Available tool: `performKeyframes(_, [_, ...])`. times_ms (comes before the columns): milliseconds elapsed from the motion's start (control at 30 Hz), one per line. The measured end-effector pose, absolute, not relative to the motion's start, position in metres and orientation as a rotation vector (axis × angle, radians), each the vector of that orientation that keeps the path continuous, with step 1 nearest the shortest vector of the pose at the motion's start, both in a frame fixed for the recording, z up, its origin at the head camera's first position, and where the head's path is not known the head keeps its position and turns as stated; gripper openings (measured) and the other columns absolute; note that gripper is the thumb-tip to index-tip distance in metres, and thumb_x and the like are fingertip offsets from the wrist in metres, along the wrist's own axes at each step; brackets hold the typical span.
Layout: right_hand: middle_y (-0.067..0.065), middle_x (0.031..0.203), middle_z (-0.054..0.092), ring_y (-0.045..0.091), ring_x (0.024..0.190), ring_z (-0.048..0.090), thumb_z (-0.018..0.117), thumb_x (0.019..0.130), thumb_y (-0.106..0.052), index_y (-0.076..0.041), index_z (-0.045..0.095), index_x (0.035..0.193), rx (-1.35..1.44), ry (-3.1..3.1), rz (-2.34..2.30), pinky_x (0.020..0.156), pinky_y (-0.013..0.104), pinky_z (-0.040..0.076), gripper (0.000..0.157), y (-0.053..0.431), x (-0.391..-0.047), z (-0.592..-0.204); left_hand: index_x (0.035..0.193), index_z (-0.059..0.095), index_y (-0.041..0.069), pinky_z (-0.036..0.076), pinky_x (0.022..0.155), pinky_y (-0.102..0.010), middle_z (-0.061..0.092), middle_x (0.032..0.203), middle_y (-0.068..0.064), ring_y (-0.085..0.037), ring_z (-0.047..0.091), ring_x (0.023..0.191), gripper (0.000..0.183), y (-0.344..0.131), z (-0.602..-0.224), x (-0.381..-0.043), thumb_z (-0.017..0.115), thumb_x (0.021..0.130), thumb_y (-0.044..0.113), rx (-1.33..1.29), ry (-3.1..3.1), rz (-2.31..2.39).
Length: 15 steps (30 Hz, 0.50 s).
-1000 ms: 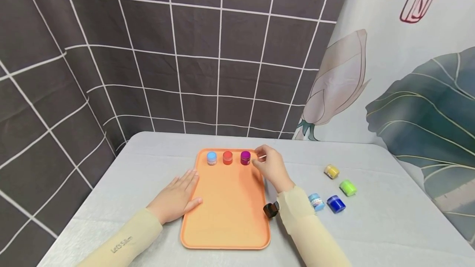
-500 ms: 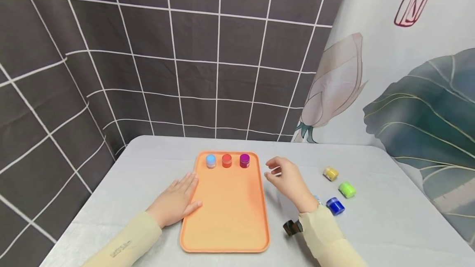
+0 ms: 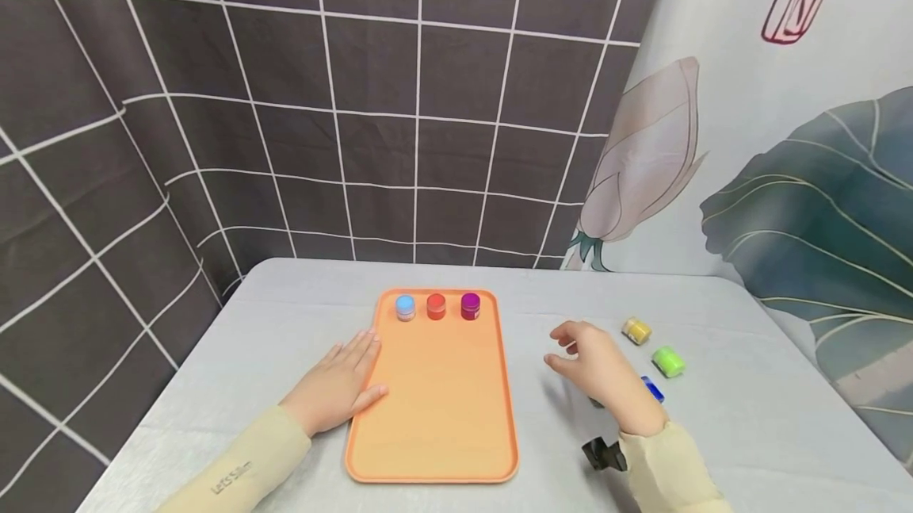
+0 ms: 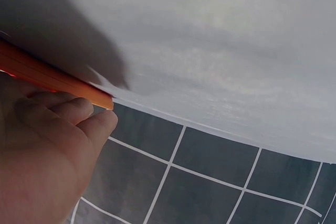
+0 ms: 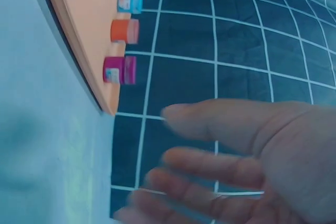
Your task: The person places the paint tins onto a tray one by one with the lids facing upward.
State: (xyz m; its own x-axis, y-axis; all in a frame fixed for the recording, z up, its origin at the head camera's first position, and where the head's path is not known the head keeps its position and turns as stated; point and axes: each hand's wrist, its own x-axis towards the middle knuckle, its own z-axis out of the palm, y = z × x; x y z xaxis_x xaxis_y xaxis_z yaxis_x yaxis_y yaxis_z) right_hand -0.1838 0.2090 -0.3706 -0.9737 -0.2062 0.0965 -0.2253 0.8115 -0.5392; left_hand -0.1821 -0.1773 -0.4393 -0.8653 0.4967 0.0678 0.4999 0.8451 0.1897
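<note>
Along the far end of the orange tray (image 3: 435, 418) stand three small paint jars: a light blue jar (image 3: 405, 308), a red jar (image 3: 436, 306) and a purple jar (image 3: 470, 306). My left hand (image 3: 334, 386) rests flat on the tray's left rim, fingers straight. Over the table to the right of the tray hovers my right hand (image 3: 592, 362), its fingers loosely bent with nothing in them. A dark blue jar (image 3: 652, 389) lies partly hidden behind its wrist. In the right wrist view, the purple jar (image 5: 119, 70) sits beyond my spread thumb and fingers.
On the right side of the grey-covered table (image 3: 742, 434) a yellow jar (image 3: 636, 331) and a green jar (image 3: 668, 361) lie tipped over. A dark gridded curtain (image 3: 378, 140) hangs behind the table's far edge.
My right hand has left the spot beside the purple jar and moved right, off the tray and over the table, now covering the second light blue jar. My left hand has stayed put.
</note>
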Motion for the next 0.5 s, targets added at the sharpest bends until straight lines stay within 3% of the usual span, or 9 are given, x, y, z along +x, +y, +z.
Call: performKeyframes(500, [0.020,0.092,0.068,0.031,0.083,0.065,0.080,0.081,-0.009,0.012,0.066,0.099,0.119,-3.162,0.594,0.075,0.049,0.056,0.031,0.237,-0.180,-0.368,0.152,0.037,-0.009,0.028,0.118,-0.059,0.034,0.159,-0.025,-0.040,0.029,0.149,0.075,-0.176,-0.438,-0.182,0.052,0.104,0.046,-0.806,-3.018,-0.324])
